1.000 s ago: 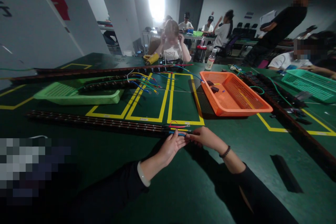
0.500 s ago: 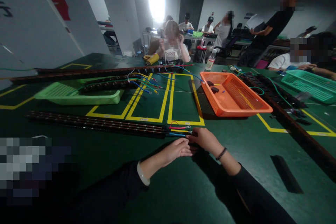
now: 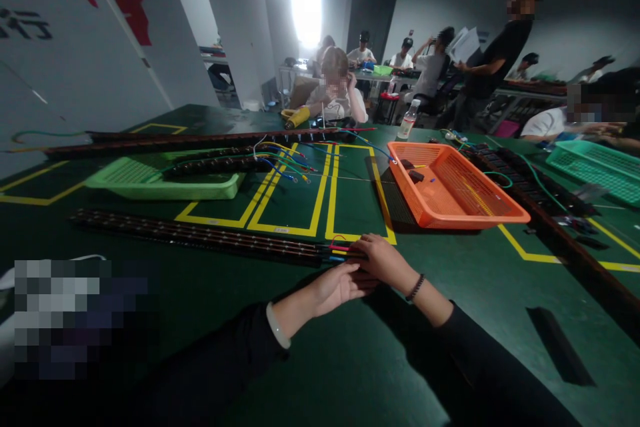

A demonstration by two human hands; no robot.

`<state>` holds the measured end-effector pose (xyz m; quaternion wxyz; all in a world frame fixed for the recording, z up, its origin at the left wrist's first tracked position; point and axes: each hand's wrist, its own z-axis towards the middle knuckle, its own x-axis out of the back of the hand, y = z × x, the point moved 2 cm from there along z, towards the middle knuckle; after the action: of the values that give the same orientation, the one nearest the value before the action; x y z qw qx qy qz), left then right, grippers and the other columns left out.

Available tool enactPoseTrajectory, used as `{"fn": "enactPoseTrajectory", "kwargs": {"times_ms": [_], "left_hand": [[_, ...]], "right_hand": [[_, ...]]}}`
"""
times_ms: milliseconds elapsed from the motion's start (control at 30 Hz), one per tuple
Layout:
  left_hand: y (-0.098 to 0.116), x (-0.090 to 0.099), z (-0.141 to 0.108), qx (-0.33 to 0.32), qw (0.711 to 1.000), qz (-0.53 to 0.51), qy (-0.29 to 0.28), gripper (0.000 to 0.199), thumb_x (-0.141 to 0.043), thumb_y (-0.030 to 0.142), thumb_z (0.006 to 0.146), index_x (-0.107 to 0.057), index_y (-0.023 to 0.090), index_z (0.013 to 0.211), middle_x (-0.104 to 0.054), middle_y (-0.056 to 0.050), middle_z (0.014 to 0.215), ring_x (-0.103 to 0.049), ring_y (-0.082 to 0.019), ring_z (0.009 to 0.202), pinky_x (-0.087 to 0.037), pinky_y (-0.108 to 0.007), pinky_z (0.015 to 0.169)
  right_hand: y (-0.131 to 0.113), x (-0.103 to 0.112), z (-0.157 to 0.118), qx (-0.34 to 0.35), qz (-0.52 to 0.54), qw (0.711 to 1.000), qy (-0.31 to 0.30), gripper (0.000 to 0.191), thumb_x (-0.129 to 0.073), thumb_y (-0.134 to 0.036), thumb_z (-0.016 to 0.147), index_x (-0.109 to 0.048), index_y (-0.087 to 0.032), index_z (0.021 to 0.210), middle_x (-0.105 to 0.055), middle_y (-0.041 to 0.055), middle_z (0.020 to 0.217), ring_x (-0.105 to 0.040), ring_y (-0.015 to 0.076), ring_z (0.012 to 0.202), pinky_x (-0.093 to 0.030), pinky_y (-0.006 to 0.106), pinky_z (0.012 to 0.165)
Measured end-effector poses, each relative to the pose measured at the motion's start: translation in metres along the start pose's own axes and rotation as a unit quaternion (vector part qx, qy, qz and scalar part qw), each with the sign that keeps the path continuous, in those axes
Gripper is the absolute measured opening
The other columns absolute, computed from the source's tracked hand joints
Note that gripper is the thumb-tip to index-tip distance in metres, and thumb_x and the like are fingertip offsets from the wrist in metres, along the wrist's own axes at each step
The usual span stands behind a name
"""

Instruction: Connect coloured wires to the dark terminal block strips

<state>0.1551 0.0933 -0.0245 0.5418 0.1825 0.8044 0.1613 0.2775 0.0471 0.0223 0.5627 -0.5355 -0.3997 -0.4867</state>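
Observation:
A long dark bundle of wire harness strips point(image 3: 200, 235) lies on the green table in front of me. Short red, yellow and blue wires point(image 3: 338, 252) come out of its right end. My right hand point(image 3: 386, 265) is closed over the ends of these wires from above, hiding their tips. Palm turned up, my left hand point(image 3: 337, 288) lies just under and beside it, fingers stretched out, the fingertips reaching below the right hand. Whether the left thumb touches the blue wire I cannot tell.
An orange basket point(image 3: 473, 221) holding small dark pieces stands to the right. A green basket point(image 3: 165, 191) with wired strips sits at left. Beyond are a bottle point(image 3: 409, 121) and a heat gun point(image 3: 298, 117). A dark flat strip point(image 3: 560, 347) lies at right. Other people work nearby.
My right hand has moved slightly left and now covers the wire lugs that showed before. The left palm has turned further up. The view has shifted slightly.

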Motion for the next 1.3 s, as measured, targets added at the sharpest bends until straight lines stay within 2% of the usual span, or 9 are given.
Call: {"fn": "enactPoseTrajectory", "kwargs": {"times_ms": [133, 233, 400, 567, 700, 867, 967, 1100, 1300], "left_hand": [[0.003, 0.0, 0.001, -0.039, 0.998, -0.045, 0.019, 0.02, -0.049, 0.029, 0.087, -0.059, 0.011, 0.088, -0.066, -0.01, 0.086, -0.063, -0.019, 0.089, -0.039, -0.037, 0.096], [0.004, 0.001, 0.003, -0.073, 0.994, -0.077, 0.032, 0.026, -0.048, 0.037, 0.088, -0.058, 0.013, 0.083, -0.064, -0.006, 0.079, -0.061, -0.016, 0.083, -0.041, -0.035, 0.093], [0.004, 0.003, 0.004, -0.102, 0.989, -0.089, 0.054, 0.022, -0.05, 0.034, 0.089, -0.058, 0.014, 0.083, -0.064, -0.006, 0.083, -0.06, -0.015, 0.087, -0.041, -0.036, 0.094], [0.005, 0.003, 0.002, -0.102, 0.989, -0.078, 0.076, 0.018, -0.05, 0.031, 0.089, -0.058, 0.014, 0.086, -0.064, -0.005, 0.087, -0.06, -0.014, 0.087, -0.042, -0.033, 0.092], [0.005, 0.001, 0.002, -0.1, 0.989, -0.082, 0.074, 0.018, -0.05, 0.031, 0.089, -0.058, 0.015, 0.089, -0.064, -0.005, 0.088, -0.06, -0.012, 0.085, -0.042, -0.031, 0.093], [0.005, 0.0, 0.002, -0.097, 0.991, -0.062, 0.063, 0.025, -0.048, 0.036, 0.09, -0.058, 0.014, 0.092, -0.064, -0.007, 0.091, -0.059, -0.015, 0.093, -0.037, -0.036, 0.1], [0.005, 0.002, 0.002, -0.09, 0.994, -0.039, 0.046, 0.032, -0.046, 0.04, 0.09, -0.059, 0.012, 0.095, -0.064, -0.011, 0.095, -0.058, -0.019, 0.101, -0.034, -0.039, 0.103], [0.004, 0.005, 0.003, -0.074, 0.996, -0.017, 0.046, 0.038, -0.045, 0.044, 0.089, -0.059, 0.01, 0.095, -0.064, -0.015, 0.1, -0.058, -0.022, 0.107, -0.032, -0.04, 0.105], [0.006, -0.004, -0.002, -0.073, 0.995, 0.029, 0.058, 0.036, -0.046, 0.038, 0.09, -0.056, 0.008, 0.107, -0.063, -0.018, 0.11, -0.057, -0.024, 0.111, -0.032, -0.043, 0.106]], "right_hand": [[-0.003, -0.001, -0.003, 0.027, -0.062, 0.998, 0.021, 0.01, -0.061, -0.027, 0.084, -0.064, -0.017, 0.086, -0.061, 0.0039, 0.081, -0.053, 0.0168, 0.079, -0.037, 0.028, 0.072], [-0.005, -0.006, -0.007, 0.06, -0.109, 0.991, 0.046, 0.018, -0.053, -0.028, 0.089, -0.063, -0.017, 0.08, -0.059, 0.0044, 0.077, -0.051, 0.0168, 0.075, -0.035, 0.03, 0.07], [-0.015, -0.011, -0.011, 0.122, -0.175, 0.975, 0.066, 0.012, -0.053, -0.018, 0.088, -0.064, -0.015, 0.09, -0.059, 0.0066, 0.081, -0.049, 0.0187, 0.075, -0.037, 0.033, 0.072], [-0.023, -0.016, -0.017, 0.117, -0.2, 0.969, 0.08, 0.02, -0.054, -0.013, 0.085, -0.063, -0.009, 0.102, -0.059, 0.0091, 0.087, -0.049, 0.0205, 0.078, -0.041, 0.035, 0.075], [-0.021, -0.017, -0.023, 0.104, -0.161, 0.978, 0.082, 0.033, -0.051, -0.012, 0.087, -0.056, -0.009, 0.119, -0.06, 0.0122, 0.101, -0.049, 0.0221, 0.087, -0.041, 0.036, 0.083], [-0.012, -0.008, -0.022, 0.088, -0.081, 0.992, 0.051, 0.032, -0.047, -0.021, 0.091, -0.056, -0.017, 0.122, -0.061, 0.0104, 0.099, -0.049, 0.0218, 0.089, -0.042, 0.035, 0.082], [-0.008, -0.002, -0.018, 0.082, -0.051, 0.995, 0.034, 0.029, -0.044, -0.025, 0.093, -0.06, -0.018, 0.115, -0.063, 0.0095, 0.089, -0.049, 0.0201, 0.083, -0.041, 0.033, 0.076], [-0.001, 0.004, -0.013, 0.055, -0.005, 0.998, 0.009, 0.027, -0.042, -0.03, 0.094, -0.067, -0.019, 0.095, -0.064, 0.0068, 0.079, -0.051, 0.0177, 0.076, -0.038, 0.031, 0.073], [0.018, 0.003, -0.005, -0.041, 0.182, 0.981, -0.062, 0.034, -0.047, -0.041, 0.091, -0.065, -0.016, 0.077, -0.064, 0.0034, 0.072, -0.054, 0.0127, 0.064, -0.035, 0.024, 0.058]]}}
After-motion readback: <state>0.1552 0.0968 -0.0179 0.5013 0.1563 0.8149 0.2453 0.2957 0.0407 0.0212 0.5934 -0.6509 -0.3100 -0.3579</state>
